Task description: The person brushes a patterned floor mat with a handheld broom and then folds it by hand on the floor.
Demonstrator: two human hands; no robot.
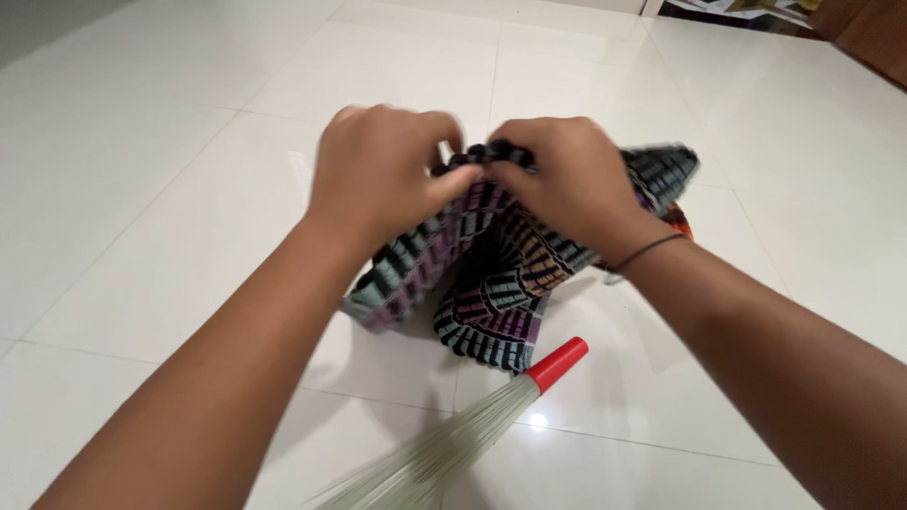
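Between your two hands hangs a woven mat [482, 283], your left hand [378, 175] and right hand [562, 184] both pinched shut on its top edge. It looks soft and floppy, probably light; grip along that edge. Dark, multicoloured stripes. Below your wrists lies a red-capped broom [453, 444] on the white floor [142, 142].

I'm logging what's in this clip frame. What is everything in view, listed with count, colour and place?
woven mat: one, dark with purple, grey and orange stripes, bunched up mid-frame, held above the floor
broom: one, pale bristles with a red cap, lying on the floor, bottom centre
floor tiles: many, glossy white, throughout
wristband: one, dark, on the right wrist
left hand: one, gripping the mat's top edge
right hand: one, gripping the same edge
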